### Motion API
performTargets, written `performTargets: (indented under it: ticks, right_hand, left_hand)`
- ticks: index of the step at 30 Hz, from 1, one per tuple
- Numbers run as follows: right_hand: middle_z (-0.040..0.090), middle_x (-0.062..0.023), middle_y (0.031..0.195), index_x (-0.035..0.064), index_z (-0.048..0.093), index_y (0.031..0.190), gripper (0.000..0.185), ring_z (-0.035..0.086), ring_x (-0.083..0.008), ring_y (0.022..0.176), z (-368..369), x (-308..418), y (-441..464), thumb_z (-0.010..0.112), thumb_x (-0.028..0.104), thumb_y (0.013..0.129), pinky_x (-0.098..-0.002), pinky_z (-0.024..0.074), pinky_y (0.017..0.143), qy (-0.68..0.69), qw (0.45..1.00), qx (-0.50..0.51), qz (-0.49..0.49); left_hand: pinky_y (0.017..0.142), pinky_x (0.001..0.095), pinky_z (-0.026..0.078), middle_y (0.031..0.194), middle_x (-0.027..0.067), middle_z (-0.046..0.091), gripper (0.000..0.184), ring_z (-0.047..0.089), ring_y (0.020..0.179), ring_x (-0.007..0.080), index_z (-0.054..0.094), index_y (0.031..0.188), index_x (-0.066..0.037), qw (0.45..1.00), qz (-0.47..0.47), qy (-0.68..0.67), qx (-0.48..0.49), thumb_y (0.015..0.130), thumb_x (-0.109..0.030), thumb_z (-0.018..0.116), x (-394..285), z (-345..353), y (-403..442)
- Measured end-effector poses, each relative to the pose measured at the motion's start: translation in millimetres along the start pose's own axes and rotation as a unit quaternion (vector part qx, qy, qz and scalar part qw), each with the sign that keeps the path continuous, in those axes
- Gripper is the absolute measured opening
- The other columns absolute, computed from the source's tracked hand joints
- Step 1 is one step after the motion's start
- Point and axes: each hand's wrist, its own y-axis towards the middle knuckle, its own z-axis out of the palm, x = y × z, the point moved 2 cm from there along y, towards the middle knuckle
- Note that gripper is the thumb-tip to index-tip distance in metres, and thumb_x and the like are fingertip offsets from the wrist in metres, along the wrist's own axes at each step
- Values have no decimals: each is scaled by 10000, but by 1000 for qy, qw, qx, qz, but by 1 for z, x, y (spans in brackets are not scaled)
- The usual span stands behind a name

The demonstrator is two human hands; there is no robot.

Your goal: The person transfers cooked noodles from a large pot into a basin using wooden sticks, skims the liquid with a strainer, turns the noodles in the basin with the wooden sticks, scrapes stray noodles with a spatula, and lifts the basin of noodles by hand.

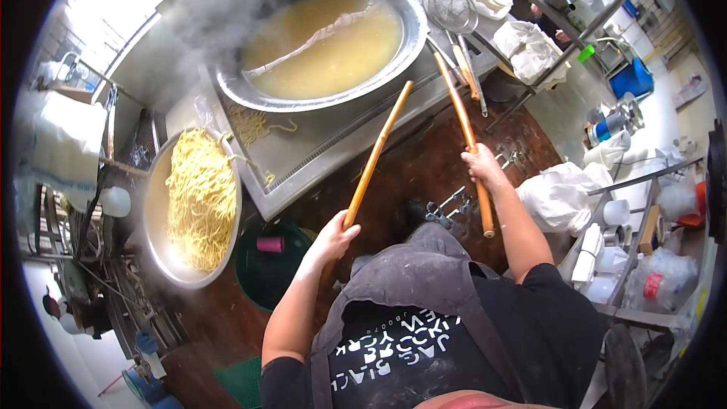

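Observation:
My left hand is closed around the lower end of a long wooden stick, which slants up toward the big pan. Another long wooden stick is gripped in my right hand, its butt end jutting below the fist. Its far end reaches near the pan's right rim; I cannot make out what is at its tip. Steam rises from the wide metal pan, full of cloudy yellowish liquid with a pale band of foam or cloth across it. A large basin at left holds a heap of yellow noodles.
Loose noodles lie on the metal stove top. Mesh strainers with wooden handles rest right of the pan. A dark green tub holds a pink cup. White bags and a rack stand at right. A co-worker is at the far upper right.

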Motion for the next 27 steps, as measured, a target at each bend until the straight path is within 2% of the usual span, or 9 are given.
performTargets:
  ticks: [4, 10, 12, 14, 16, 20, 22, 24, 27]
  right_hand:
    - [491, -7, 595, 77, 477, 969, 215, 494, -121, 424, 15, -4, 74, 639, 198, 894, -297, 447, 393, 19, 999, 28, -6]
    - [622, -128, 677, 20, 519, 1051, 326, 634, -259, 520, 31, 16, 231, 638, 285, 903, -381, 520, 466, -44, 996, -51, -54]
    - [650, -160, 731, 15, 528, 1127, 369, 662, -275, 571, 36, 26, 275, 640, 293, 911, -394, 538, 510, -28, 996, -52, -61]
    - [688, -183, 853, 20, 554, 1229, 449, 697, -275, 763, 39, 22, 325, 631, 338, 921, -416, 555, 712, -14, 998, 4, -57]
    - [697, -203, 958, 0, 604, 1190, 426, 688, -281, 910, 11, 40, 345, 640, 318, 909, -427, 531, 816, -124, 981, -10, -152]
    - [646, -260, 1040, -14, 636, 1097, 351, 612, -411, 999, -79, 35, 374, 621, 242, 858, -479, 490, 902, -255, 898, -262, -244]
    - [622, -302, 1115, -26, 592, 1173, 492, 579, -466, 1093, -113, -12, 400, 619, 371, 884, -502, 467, 970, -293, 919, -241, -111]
    - [677, -256, 1053, -16, 608, 1160, 543, 645, -397, 1042, -131, -51, 421, 615, 462, 901, -475, 499, 925, -271, 957, -108, -10]
    - [708, -204, 1016, -23, 667, 1071, 526, 678, -328, 985, -140, -71, 429, 617, 481, 928, -403, 510, 863, -218, 975, -19, -31]
  left_hand:
    - [373, 289, 382, 608, -5, 453, 405, 443, 417, 103, 480, 1285, -77, 999, 19, 9, -43, 952, -248, 633, -47, 43, 118]
    - [465, 360, 470, 716, 102, 590, 385, 577, 520, 194, 505, 1221, -38, 989, 70, 39, -126, 955, -294, 615, -130, 91, 298]
    - [705, 411, 531, 860, 183, 649, 499, 673, 797, 298, 491, 1311, -26, 987, 60, 39, -146, 956, -355, 613, -152, 102, 356]
    - [856, 430, 524, 953, 229, 665, 583, 677, 982, 344, 468, 1373, -9, 979, 82, 32, -186, 954, -388, 614, -156, 116, 415]
    - [1024, 441, 449, 1226, 289, 570, 828, 555, 1216, 408, 319, 1480, 26, 978, 58, 75, -188, 904, -460, 661, -171, 129, 436]
    - [1022, 455, 460, 1343, 312, 443, 1043, 522, 1219, 431, 139, 1531, 38, 961, 0, 241, -138, 809, -380, 764, -199, 155, 430]
    - [993, 460, 478, 1290, 325, 458, 956, 539, 1182, 443, 136, 1529, 45, 956, 18, 247, -157, 847, -293, 715, -205, 169, 440]
    - [930, 461, 507, 1219, 323, 487, 826, 596, 1072, 456, 169, 1510, 60, 948, 60, 258, -174, 876, -180, 641, -196, 180, 472]
    - [921, 458, 502, 1229, 327, 472, 808, 572, 1103, 462, 163, 1510, 69, 958, 74, 241, -136, 875, -124, 625, -210, 182, 497]
